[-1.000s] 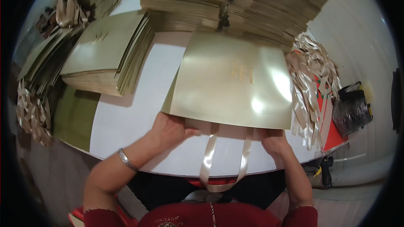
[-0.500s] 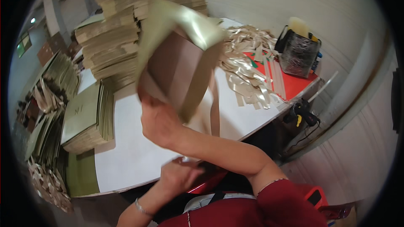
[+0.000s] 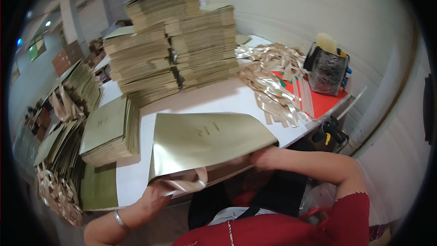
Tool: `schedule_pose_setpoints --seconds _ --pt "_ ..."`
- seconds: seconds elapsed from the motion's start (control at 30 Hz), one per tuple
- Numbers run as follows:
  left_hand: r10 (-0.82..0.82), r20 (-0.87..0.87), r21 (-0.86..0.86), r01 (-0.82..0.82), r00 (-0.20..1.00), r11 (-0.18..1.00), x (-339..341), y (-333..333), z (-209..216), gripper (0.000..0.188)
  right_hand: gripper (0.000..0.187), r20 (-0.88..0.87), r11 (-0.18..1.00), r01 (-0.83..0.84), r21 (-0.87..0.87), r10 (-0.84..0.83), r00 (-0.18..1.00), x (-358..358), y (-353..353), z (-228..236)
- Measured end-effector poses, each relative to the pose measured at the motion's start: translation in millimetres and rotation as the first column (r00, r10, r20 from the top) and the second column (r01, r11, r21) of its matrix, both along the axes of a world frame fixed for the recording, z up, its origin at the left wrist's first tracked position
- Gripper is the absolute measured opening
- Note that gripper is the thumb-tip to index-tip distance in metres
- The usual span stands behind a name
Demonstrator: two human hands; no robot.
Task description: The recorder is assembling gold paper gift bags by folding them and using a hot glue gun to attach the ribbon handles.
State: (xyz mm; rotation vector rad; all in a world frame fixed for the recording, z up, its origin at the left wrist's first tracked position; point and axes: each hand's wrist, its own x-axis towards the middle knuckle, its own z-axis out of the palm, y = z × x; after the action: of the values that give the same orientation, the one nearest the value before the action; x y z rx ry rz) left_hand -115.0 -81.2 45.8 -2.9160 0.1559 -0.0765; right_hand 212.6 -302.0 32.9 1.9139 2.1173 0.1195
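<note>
A shiny pale-gold paper bag [image 3: 200,141] lies over the near edge of the table, its mouth toward me. From the mouth a champagne satin ribbon handle [image 3: 184,184] loops out. My left hand [image 3: 152,198] is closed at the bag's near left corner, beside the ribbon; its fingertips are partly hidden. At the near right corner, my right hand [image 3: 265,157] grips the bag's edge, fingers partly under it.
Tall stacks of flat bags [image 3: 205,41] stand at the back, with a smaller bag pile [image 3: 107,125] at left. Loose ribbons [image 3: 273,95] heap at right by a red sheet [image 3: 314,98] and a wrapped holder [image 3: 325,70]. A hot glue gun [image 3: 331,130] hangs off the right edge.
The bag has come down from in front of the stacks and turned flatter onto the table's near edge. My left hand has moved up and left to it; my right hand moved right.
</note>
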Motion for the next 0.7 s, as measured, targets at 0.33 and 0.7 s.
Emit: schedule_pose_setpoints --seconds 0.33,0.7 --pt "0.421 -0.08 -0.752 -0.332 0.903 0.569 1 3 85 0.028 0.066 -0.738 0.971 0.026 -0.238 -0.198 0.644 6 16 120" --pt "-0.093 0.711 -0.018 0.151 0.697 0.988 41 55 35 0.015 0.016 0.211 0.511 -0.499 0.7 0.519 0.828 26 79 41"
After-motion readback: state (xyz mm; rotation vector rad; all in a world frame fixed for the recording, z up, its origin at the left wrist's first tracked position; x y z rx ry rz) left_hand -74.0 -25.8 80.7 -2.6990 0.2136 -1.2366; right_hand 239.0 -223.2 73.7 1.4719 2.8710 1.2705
